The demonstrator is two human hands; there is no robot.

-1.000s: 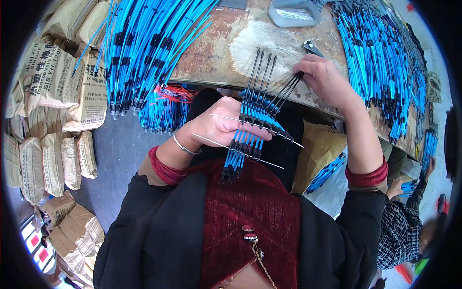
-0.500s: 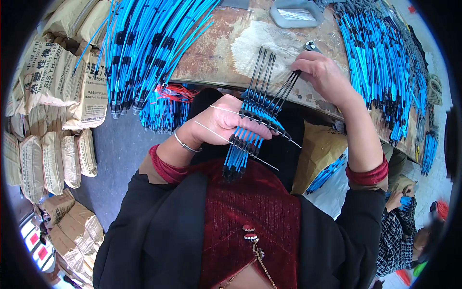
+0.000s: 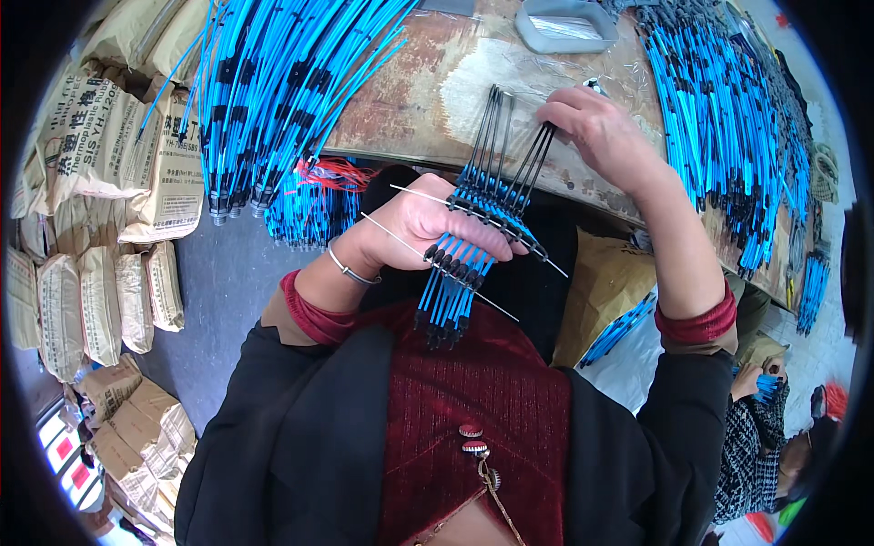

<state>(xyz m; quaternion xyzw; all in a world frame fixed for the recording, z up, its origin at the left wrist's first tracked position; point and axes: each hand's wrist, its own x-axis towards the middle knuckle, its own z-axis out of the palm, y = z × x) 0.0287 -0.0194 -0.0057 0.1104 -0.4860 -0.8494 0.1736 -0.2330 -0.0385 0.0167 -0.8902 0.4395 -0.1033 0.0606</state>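
Note:
My left hand is closed around a fan of thin blue rods with black joints. Two thin metal wires run crosswise through rows of those black joints, their ends sticking out on both sides. The rods' blue lower parts hang in front of my chest, while slender black ends spread upward toward the table. With bent fingers, my right hand pinches the tips of several black ends on the right side of the fan. Its fingertips partly cover those tips.
Large heaps of blue rods lie on the worn table to the left and right. At its back stands a clear tray of thin wires. Paper sacks are stacked on the left. Another person's hands hold blue pieces at far right.
My right hand has moved slightly left, bringing the pinched black ends closer to the others. The fan in my left hand has tilted a little, its lower end shifting left and down.

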